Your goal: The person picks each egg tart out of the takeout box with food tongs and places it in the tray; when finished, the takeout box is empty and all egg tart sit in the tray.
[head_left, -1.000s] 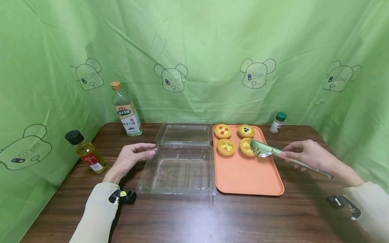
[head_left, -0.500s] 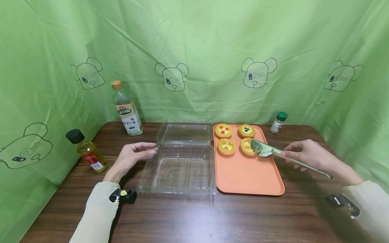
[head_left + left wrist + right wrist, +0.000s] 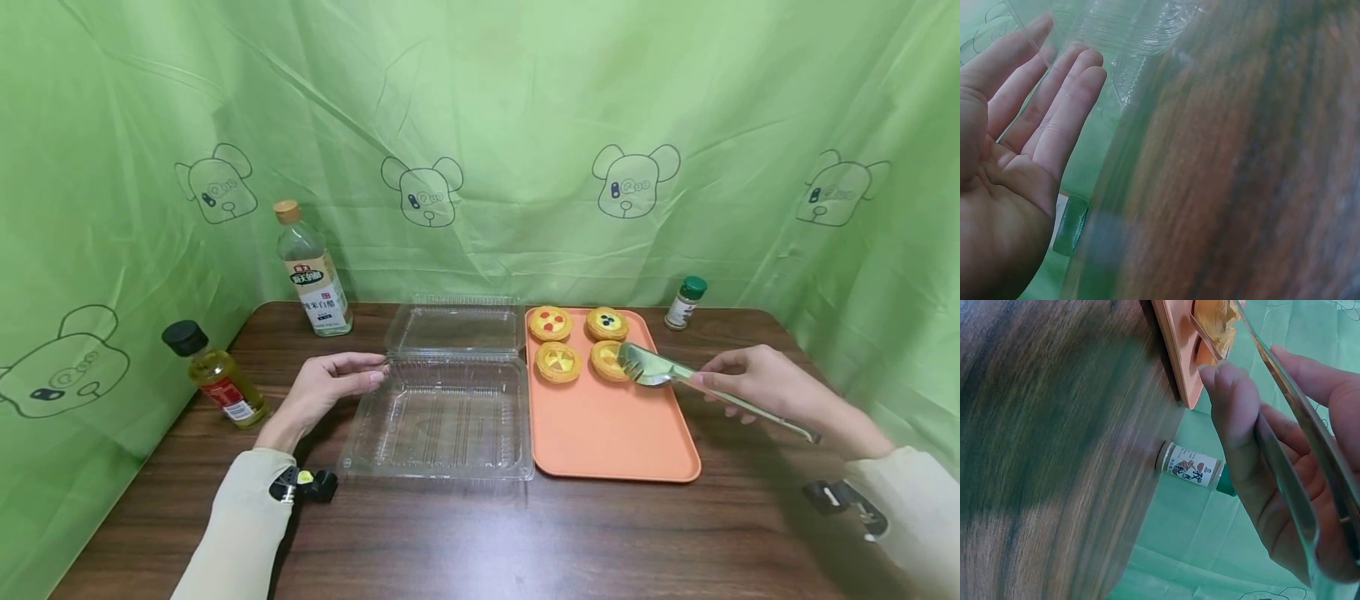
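Note:
My left hand (image 3: 318, 390) pinches the left edge of an open clear plastic food box (image 3: 435, 475), its thumb and fingertips at the rim near the hinge. In the left wrist view its fingers (image 3: 1072, 119) are extended. My right hand (image 3: 776, 390) holds metal serving tongs (image 3: 678, 375). The tongs' head overlaps the right side of the front right egg tart (image 3: 604, 361). In the right wrist view, the two tong arms lie on either side of the tart (image 3: 1215, 328). This tart and several others share an orange tray (image 3: 611, 442), including a red-dotted tart (image 3: 551, 323).
A vinegar bottle (image 3: 318, 292) and a black-capped oil bottle (image 3: 227, 383) stand left of the box. A green-capped spice jar (image 3: 686, 304) stands behind the right hand. Green curtain (image 3: 480, 100) borders the dark wooden table (image 3: 465, 542).
Almost nothing changes. The tongs stay at the front right tart, and the left hand keeps its pinch on the box; the view shifts very slightly.

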### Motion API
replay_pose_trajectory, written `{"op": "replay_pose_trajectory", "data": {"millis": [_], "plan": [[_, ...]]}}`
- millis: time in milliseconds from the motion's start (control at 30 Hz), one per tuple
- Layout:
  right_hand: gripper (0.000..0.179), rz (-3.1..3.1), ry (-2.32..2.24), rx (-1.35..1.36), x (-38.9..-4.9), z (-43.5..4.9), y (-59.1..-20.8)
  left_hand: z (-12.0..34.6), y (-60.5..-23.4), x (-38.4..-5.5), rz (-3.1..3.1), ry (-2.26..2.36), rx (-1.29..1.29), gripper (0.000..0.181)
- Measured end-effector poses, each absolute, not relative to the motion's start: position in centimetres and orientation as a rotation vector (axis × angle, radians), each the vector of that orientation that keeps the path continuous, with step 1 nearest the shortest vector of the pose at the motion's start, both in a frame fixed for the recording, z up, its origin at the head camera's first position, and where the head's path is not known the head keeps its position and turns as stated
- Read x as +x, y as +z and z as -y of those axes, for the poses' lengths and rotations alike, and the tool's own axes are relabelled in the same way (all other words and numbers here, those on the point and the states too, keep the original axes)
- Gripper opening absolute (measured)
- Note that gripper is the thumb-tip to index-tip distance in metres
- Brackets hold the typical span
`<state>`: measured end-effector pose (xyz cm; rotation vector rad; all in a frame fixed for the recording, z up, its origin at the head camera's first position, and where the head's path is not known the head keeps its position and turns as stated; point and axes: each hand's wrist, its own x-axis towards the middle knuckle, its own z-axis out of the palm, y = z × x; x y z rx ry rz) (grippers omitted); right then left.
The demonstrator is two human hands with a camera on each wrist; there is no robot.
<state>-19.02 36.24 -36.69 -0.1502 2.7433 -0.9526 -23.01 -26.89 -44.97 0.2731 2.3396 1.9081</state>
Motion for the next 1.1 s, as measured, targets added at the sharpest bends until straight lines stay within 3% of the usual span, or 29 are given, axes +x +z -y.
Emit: {"op": "replay_pose_trajectory", "data": {"millis": [1100], "plan": [[0.060,-3.038,-0.864,-0.011,-16.3,-39.4,-36.9,26.9,-45.3,-23.0,-2.354,1.899,0.294,0.045]]}}
